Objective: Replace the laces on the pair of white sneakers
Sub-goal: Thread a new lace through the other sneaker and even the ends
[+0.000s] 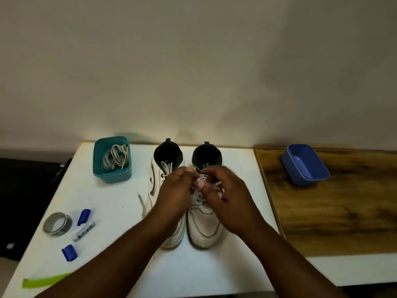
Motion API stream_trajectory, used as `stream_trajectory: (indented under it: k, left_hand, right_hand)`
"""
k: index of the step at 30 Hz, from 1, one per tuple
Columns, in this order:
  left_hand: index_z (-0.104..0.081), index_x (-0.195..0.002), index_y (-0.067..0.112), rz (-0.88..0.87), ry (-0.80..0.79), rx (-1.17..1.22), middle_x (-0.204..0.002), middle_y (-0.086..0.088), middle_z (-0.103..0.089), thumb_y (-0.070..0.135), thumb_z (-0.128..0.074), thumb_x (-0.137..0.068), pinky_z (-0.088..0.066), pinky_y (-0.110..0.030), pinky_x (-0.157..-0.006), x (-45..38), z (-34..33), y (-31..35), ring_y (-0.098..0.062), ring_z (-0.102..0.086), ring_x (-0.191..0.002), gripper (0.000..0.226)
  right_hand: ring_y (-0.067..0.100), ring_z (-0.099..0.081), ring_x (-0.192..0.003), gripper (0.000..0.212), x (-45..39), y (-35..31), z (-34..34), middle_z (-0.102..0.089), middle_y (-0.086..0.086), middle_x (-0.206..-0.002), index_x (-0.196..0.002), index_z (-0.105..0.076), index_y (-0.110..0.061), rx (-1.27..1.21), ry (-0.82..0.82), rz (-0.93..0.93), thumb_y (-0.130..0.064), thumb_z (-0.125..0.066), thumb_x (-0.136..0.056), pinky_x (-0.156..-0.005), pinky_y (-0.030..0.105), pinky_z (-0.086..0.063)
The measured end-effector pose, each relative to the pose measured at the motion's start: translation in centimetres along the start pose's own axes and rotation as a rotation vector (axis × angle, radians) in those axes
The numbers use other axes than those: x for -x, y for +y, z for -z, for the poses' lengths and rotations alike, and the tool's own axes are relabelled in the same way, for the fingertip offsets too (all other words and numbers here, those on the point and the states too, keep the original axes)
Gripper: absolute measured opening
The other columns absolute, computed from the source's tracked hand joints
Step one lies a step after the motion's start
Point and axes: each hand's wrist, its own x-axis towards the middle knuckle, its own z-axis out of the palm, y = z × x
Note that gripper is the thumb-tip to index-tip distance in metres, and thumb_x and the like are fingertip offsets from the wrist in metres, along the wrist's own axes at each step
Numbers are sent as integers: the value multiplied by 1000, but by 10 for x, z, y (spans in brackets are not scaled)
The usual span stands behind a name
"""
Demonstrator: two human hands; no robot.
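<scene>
Two white sneakers stand side by side on the white table (111,198), toes toward me: the left sneaker (169,233) and the right sneaker (204,224). Both hands meet over the right sneaker's upper eyelets. My left hand (174,190) pinches a white lace (196,168) there, and my right hand (225,190) pinches the same lace from the other side. A loose lace end (141,203) from the left sneaker trails onto the table. A teal box (111,175) at the back left holds coiled grey laces (116,157).
On the table's left lie a tape roll (57,223), a marker (83,230), two blue caps (83,216) (69,252) and a green strip (45,281). A blue tub (305,165) sits on the wooden surface (335,211) to the right. A wall stands behind.
</scene>
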Motion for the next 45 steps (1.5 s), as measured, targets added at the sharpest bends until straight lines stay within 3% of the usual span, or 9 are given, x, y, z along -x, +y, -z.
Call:
stream_trajectory:
  k: [3,6,9,16,19,24,29,33,45]
  left_hand:
    - [-68,-90,30,-281,-98,-224,-83,4,-72,39,-48,-106,-56,-40,-76,12,-9,-11,-15,-70,-81,27]
    - [-67,-89,35,-271,-196,-362,-84,10,-73,35,-47,-106,-53,-33,-74,22,-18,-22,-5,-69,-81,26]
    - [-68,-81,35,-231,-181,-368,-79,12,-72,33,-49,-107,-47,-29,-73,23,-19,-25,-2,-67,-77,32]
    - [-69,-81,22,-252,-206,-513,-73,2,-69,46,-50,-104,-48,-33,-68,22,-19,-21,-12,-64,-68,38]
    - [-68,-88,31,-363,-28,-665,-79,11,-66,61,-47,-97,-47,-27,-64,22,-13,-13,-3,-61,-71,38]
    - [-58,-103,34,-437,263,-850,-87,14,-59,60,-61,-92,-41,-23,-62,-4,0,-8,-3,-58,-78,28]
    - [-68,-97,32,-296,207,-957,-82,12,-69,64,-58,-90,-54,-31,-69,-20,0,-22,-8,-65,-79,35]
    - [-76,-83,26,-241,151,-691,-69,11,-68,37,-66,-92,-45,-23,-62,-24,1,-25,-3,-63,-68,18]
    - [-80,-101,24,-103,46,-478,-94,9,-76,26,-72,-94,-55,-38,-94,-32,10,-31,-9,-70,-91,12]
  right_hand:
    - [10,-68,-89,47,-6,-5,1,-72,-2,-91,-96,-73,-28,-166,79,-293,-65,-43,-101,-79,35,-56]
    - [23,-73,-85,39,-7,-15,6,-75,11,-89,-94,-77,-15,-472,-2,-482,-41,-50,-106,-72,32,-59]
    - [16,-68,-73,28,-6,-16,6,-74,12,-92,-98,-77,-16,-566,56,-512,-26,-52,-107,-61,28,-57]
    - [19,-67,-81,20,-14,-7,6,-73,1,-82,-94,-79,-22,-806,276,-602,-17,-61,-101,-70,32,-56]
    - [17,-68,-86,21,-17,-5,5,-73,0,-86,-94,-80,-24,-853,285,-584,-24,-60,-102,-72,31,-56]
    - [4,-68,-80,14,-17,0,0,-74,-9,-86,-97,-76,-24,-437,338,-382,-25,-63,-101,-70,21,-55]
    - [7,-71,-91,18,-18,9,-8,-76,-8,-92,-99,-75,-27,-425,279,-365,-13,-64,-98,-82,27,-58]
    - [1,-69,-86,10,-16,17,-16,-74,-14,-88,-96,-76,-26,-191,210,-274,-25,-67,-98,-78,22,-57]
    - [9,-60,-82,15,-10,18,-24,-69,-8,-95,-102,-69,-27,295,99,-167,-34,-56,-101,-70,28,-49]
